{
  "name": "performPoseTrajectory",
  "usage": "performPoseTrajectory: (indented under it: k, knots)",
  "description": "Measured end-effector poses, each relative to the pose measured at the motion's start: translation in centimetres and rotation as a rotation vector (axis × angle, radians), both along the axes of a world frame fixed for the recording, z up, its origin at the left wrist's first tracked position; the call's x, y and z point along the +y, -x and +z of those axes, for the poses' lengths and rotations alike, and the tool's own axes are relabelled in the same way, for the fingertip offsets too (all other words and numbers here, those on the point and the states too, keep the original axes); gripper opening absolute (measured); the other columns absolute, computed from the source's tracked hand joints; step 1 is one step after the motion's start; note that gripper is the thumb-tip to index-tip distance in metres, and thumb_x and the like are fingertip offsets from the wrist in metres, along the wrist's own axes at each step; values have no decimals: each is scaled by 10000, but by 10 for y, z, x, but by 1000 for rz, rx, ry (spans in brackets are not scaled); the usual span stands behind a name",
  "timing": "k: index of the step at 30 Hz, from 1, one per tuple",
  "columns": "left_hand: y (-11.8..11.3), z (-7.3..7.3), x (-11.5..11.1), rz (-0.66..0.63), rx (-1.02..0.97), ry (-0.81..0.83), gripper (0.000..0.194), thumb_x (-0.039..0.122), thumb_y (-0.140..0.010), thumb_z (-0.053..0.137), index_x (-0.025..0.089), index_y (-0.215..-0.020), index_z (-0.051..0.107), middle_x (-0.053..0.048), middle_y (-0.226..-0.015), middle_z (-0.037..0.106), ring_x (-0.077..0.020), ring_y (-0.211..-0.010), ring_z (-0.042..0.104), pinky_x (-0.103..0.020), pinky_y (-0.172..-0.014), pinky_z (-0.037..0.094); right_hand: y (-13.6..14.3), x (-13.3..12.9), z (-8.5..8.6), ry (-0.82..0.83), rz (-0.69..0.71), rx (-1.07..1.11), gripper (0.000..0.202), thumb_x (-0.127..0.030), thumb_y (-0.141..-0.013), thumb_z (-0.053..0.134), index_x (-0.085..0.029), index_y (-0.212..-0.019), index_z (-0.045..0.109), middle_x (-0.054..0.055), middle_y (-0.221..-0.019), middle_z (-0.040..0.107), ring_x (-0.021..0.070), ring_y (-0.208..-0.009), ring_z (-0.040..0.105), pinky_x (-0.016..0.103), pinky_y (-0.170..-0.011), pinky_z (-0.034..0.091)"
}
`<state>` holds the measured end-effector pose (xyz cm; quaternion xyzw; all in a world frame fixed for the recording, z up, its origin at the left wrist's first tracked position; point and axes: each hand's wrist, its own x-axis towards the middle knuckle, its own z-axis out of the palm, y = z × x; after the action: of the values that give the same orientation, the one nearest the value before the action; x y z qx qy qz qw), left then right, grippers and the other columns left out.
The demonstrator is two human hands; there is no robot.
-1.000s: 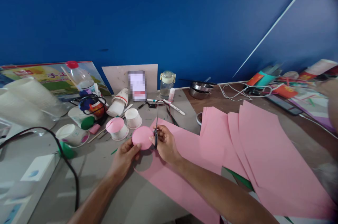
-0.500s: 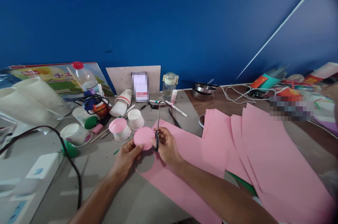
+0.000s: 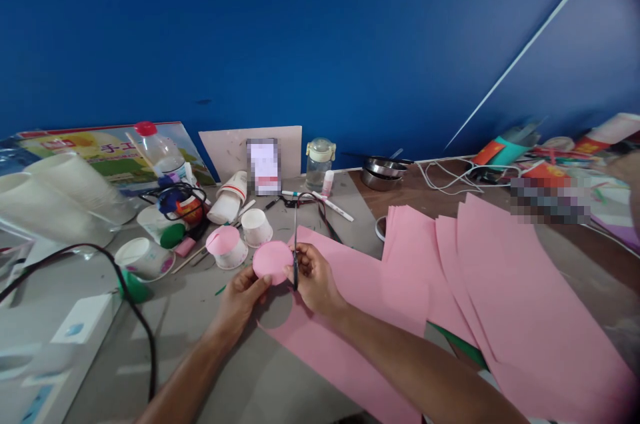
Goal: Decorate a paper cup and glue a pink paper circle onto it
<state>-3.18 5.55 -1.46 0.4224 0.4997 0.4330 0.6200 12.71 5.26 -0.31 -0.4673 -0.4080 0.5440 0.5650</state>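
Between finger and thumb, my left hand [image 3: 246,296] pinches the lower edge of a round pink paper disc [image 3: 273,261]. My right hand [image 3: 317,281] is closed on a pair of scissors [image 3: 295,254], whose blades point up and away along the disc's right edge. Its thumb tip also reaches the disc. Under the right hand lies a large pink paper sheet [image 3: 350,344] with a curved cut-out at its left side. Just beyond the disc stand a paper cup topped with pink paper [image 3: 224,242] and a plain white paper cup [image 3: 257,227].
More pink sheets [image 3: 505,297] fan out on the right. At the back are a propped phone [image 3: 264,167], a lidded glass jar [image 3: 320,161] and metal bowls [image 3: 383,174]. Paper cups, a clear bottle [image 3: 160,154] and a black cable [image 3: 135,307] occupy the left.
The scissors have turned slightly more upright in my right hand. Both hands still hold the same things in nearly the same place, and the whole view has shifted a little.
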Motion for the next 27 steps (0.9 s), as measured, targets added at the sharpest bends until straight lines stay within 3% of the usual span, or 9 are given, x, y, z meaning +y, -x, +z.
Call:
performPoseTrajectory:
  k: [11, 15, 20, 27]
  knots:
    - [8, 18, 6, 300, -132, -76, 307, 393, -640, 816, 161, -730, 636, 60, -589, 522, -43, -483, 392, -190, -465, 323, -6, -14, -2, -49, 229, -65, 378, -298, -720, 716, -213, -1063, 581, -43, -674, 530, 102, -545, 466, 240, -516, 361]
    - [10, 21, 7, 317, -193, -73, 327, 401, -641, 819, 162, -711, 607, 63, -576, 540, -38, -464, 408, -184, -468, 339, -6, -18, -8, -76, 346, -273, 313, -236, -721, 693, -204, -1024, 620, -33, -655, 536, 99, -506, 443, 235, -488, 354]
    - [9, 19, 7, 321, -203, -56, 340, 407, -626, 833, 152, -708, 624, 54, -571, 570, -35, -444, 434, -176, -458, 342, -5, -20, -6, -125, 392, -512, 260, -226, -727, 665, -180, -983, 647, -38, -634, 540, 96, -524, 447, 211, -496, 360]
    - [8, 14, 8, 314, -181, -46, 322, 397, -629, 835, 149, -696, 642, 64, -551, 542, -27, -432, 416, -171, -451, 331, -5, -21, -7, -158, 429, -609, 282, -234, -741, 656, -159, -1013, 657, -32, -640, 580, 97, -530, 469, 210, -517, 371]
